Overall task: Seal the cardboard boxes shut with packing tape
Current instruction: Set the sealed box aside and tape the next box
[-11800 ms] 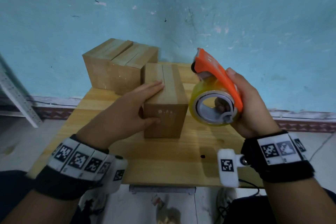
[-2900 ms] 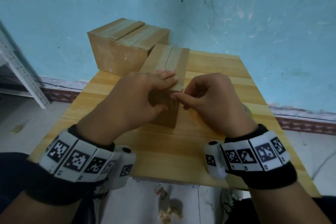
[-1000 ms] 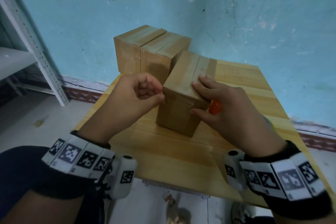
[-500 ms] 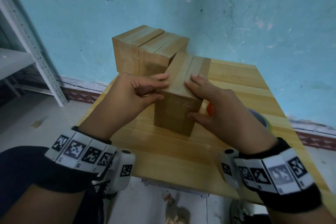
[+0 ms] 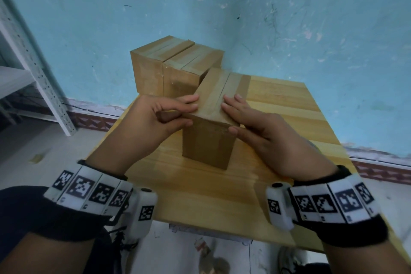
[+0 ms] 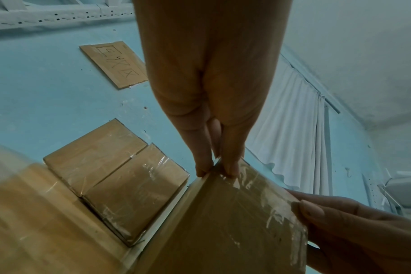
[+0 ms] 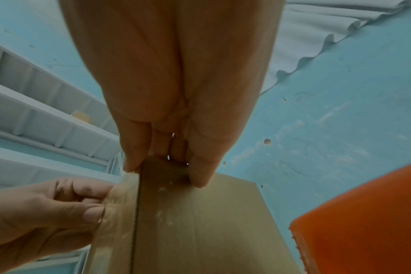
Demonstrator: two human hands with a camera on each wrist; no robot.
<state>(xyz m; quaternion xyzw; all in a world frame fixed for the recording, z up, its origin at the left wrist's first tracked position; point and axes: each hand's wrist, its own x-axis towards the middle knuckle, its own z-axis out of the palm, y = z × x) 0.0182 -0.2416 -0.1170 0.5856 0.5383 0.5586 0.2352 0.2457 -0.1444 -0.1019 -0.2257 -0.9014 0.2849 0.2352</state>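
Note:
A taped cardboard box stands on the wooden table, its top seam running away from me. My left hand grips the box's near left top edge, fingers curled over the top and thumb on the front face. My right hand lays straight fingers on the top, right of the seam, with its thumb pressed on the front face. Wrinkled clear tape covers that front face. The orange tape dispenser lies just right of the box; my right hand hides it in the head view.
Two more taped boxes stand side by side against the blue wall, just behind the one I hold. A white metal shelf frame stands at the left. The table's right half is bare wood.
My left hand has gone from a loose curl beside the box to a grip on its near left edge. The right fingers stayed on the top. The dispenser's orange tip is now hidden.

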